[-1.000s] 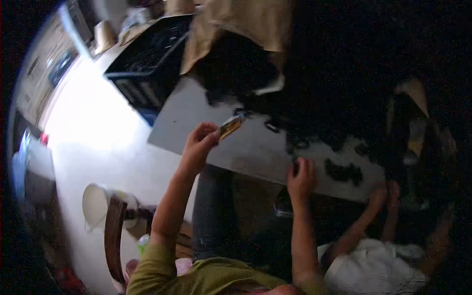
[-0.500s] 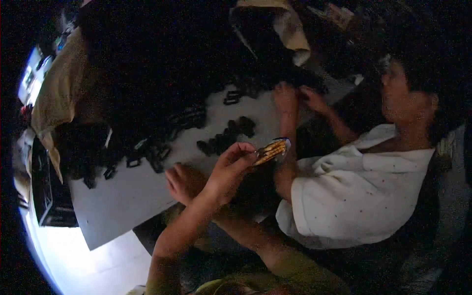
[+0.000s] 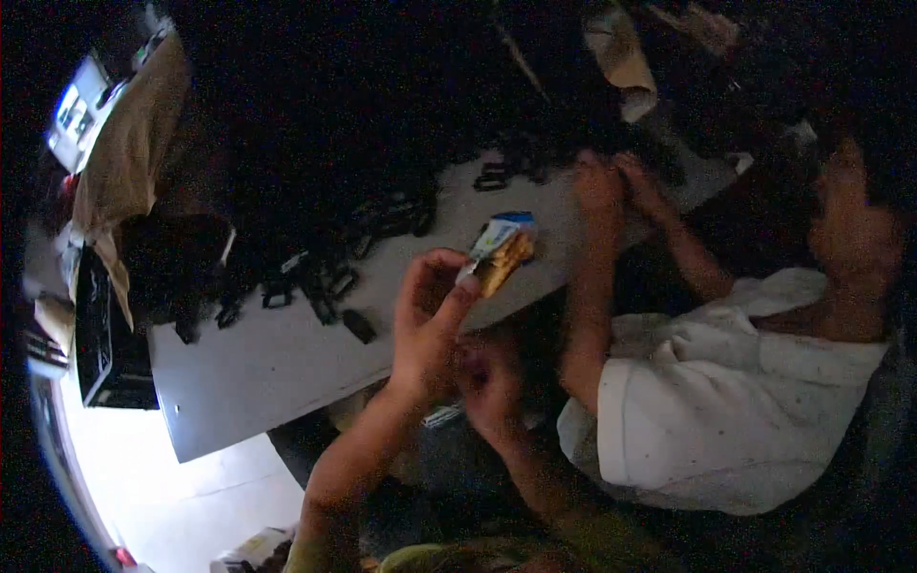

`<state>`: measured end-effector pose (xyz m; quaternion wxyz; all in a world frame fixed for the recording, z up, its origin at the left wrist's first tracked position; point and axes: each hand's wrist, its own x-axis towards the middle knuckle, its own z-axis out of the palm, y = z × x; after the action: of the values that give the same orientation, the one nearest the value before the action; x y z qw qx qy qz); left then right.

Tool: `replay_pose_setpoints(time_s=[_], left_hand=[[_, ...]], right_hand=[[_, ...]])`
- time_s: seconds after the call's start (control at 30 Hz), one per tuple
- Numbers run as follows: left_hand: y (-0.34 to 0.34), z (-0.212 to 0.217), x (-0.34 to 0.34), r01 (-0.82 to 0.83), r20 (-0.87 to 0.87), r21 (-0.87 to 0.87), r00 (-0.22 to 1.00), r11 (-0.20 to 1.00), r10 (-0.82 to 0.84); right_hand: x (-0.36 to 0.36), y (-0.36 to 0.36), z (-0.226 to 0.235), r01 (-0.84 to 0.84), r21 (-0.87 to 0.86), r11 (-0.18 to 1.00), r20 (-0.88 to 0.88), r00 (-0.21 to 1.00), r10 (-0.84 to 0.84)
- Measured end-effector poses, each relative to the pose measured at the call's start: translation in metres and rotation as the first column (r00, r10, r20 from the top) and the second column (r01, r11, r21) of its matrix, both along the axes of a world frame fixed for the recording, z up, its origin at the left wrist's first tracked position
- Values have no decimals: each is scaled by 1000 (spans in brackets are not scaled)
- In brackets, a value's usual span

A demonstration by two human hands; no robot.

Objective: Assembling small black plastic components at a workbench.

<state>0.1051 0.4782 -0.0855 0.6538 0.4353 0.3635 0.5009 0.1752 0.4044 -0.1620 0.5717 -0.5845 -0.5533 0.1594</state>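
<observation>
1. Grey tabletop (image 3: 258, 372) is stretching beyond the hands, scattered with black clips (image 3: 330, 282).
2. Left hand (image 3: 430, 329) is now lifting a pinched snack packet (image 3: 499, 250) higher, above its fingertips.
3. Right hand (image 3: 492, 387), just beside, is curling; grip unclear.

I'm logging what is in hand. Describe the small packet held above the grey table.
The packet is a small snack wrapper, white and blue at its top, torn open, with something golden-brown showing at its lower half. It looks like thin foil or plastic. The left hand pinches its lower end, tilting it up and to the right over the grey table edge.
</observation>
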Motion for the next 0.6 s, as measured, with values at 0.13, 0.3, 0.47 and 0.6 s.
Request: replay_pose_setpoints(time_s=[0.13, 0.3, 0.47, 0.6], left_hand=[[-16, -6, 3, -224, 99, 116, 972, 968, 213], [-38, -17, 3, -290, 133, 120, 952, 949, 274], [-58, -15, -16, -376, 149, 232, 925, 897, 349], [-56, -20, -25, -301, 363, 20, 891, 953, 273]], right_hand=[[21, -11, 60, 176, 15, 984, 144, 974, -176], [15, 6, 88, 95, -99, 991, 214, 974, -71], [-3, -5, 97, 33, -71, 997, 258, 966, -14], [2, -3, 97, -55, -54, 997, 311, 948, 70]])
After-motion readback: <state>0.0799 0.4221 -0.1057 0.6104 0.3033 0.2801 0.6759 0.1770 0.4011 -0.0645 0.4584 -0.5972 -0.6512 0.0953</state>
